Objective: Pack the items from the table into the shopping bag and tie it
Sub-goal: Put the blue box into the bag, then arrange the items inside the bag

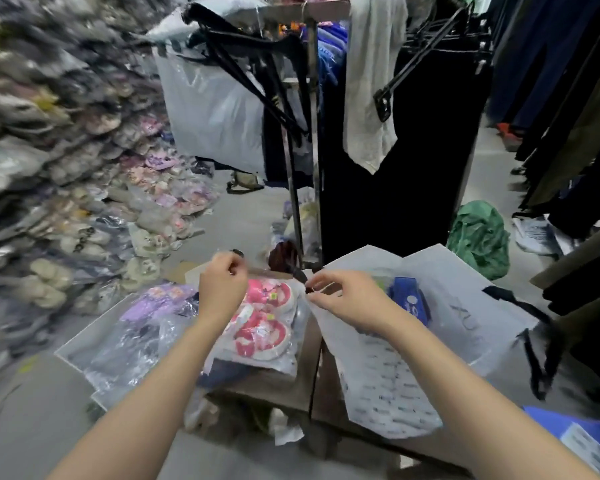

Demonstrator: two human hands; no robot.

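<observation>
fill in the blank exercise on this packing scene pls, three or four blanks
1. The packaged slippers beside the left hand are ___ and white.
2. The hand pinching the edge of the pale shopping bag is the person's ___ one.
3. The box just right of that hand is ___.
4. The crumpled bag on the floor behind is ___.

Missing words: pink; right; blue; green.

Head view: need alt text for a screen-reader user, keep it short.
A person's right hand pinches the edge of a white printed shopping bag on a table, with a blue box just beyond the hand. The left hand hovers curled over bagged pink slippers; whether it holds anything is unclear. Hanging clothes stand behind.
</observation>
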